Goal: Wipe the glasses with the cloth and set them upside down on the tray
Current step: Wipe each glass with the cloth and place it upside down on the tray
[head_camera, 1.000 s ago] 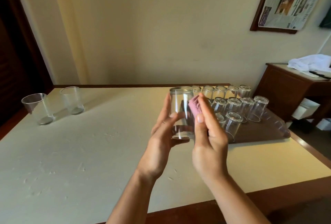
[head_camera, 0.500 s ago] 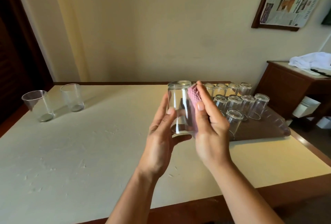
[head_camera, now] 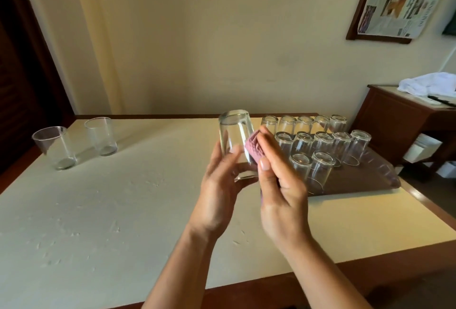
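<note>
Centrally, the left hand (head_camera: pixel 217 195) grips an inverted glass (head_camera: pixel 235 145) above the table (head_camera: pixel 111 210); the right hand (head_camera: pixel 278 185) pinches a pink cloth (head_camera: pixel 253 148) against its wall. Wiping should work round evenly before placement on the tray (head_camera: pixel 357 180) at 3 o'clock.

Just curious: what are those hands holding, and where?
Left hand grips the clear drinking glass round its lower end; right hand presses a pink cloth against its side.

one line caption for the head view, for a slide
Left hand holds an inverted glass while right hand rubs it with pink cloth.
</note>
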The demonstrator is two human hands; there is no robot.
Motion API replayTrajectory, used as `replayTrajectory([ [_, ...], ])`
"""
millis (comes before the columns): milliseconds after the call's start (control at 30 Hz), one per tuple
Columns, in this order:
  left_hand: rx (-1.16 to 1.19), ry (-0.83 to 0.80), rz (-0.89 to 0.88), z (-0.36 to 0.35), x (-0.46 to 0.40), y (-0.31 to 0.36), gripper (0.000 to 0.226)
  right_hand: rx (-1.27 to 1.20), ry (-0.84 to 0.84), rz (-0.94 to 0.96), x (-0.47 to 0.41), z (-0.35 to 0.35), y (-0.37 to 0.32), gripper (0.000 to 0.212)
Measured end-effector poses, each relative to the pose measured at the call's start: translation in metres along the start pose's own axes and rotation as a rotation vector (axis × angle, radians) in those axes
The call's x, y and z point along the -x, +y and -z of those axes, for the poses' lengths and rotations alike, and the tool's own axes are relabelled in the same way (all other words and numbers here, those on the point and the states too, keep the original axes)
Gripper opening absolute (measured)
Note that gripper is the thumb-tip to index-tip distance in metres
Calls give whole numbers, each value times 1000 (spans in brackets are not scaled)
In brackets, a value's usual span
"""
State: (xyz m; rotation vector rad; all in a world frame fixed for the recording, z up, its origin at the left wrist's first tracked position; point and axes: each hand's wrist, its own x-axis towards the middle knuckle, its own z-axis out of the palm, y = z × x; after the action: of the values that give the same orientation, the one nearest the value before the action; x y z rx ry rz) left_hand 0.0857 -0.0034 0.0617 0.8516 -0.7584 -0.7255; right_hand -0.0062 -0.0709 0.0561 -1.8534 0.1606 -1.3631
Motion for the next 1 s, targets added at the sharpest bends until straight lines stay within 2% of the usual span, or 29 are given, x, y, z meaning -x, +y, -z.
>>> replayTrajectory([
  [133,-51,-74,111,5,5,-1,54,-45,45,-20,12,6,3,40],
  [233,-60,-63,57,-3,9,-7,64,-52,58,-51,-11,12,-1,39],
  [400,46,0,30,-4,1,1,46,-42,31,-2,4,1,-2,40],
  [533,36,69,-23,-8,8,-4,57,4,27,-19,4,6,-2,41],
  [667,17,39,-65,-15,10,-4,50,-91,52,-98,-19,10,-2,38],
  [800,-13,120,-102,-10,1,1,58,-47,33,-24,10,1,3,40],
  [933,11,-41,-3,-4,4,-2,64,32,68,2,-2,8,5,39],
  [1000,-2,-39,10,-5,6,-4,68,26,90,-12,-15,12,3,38],
])
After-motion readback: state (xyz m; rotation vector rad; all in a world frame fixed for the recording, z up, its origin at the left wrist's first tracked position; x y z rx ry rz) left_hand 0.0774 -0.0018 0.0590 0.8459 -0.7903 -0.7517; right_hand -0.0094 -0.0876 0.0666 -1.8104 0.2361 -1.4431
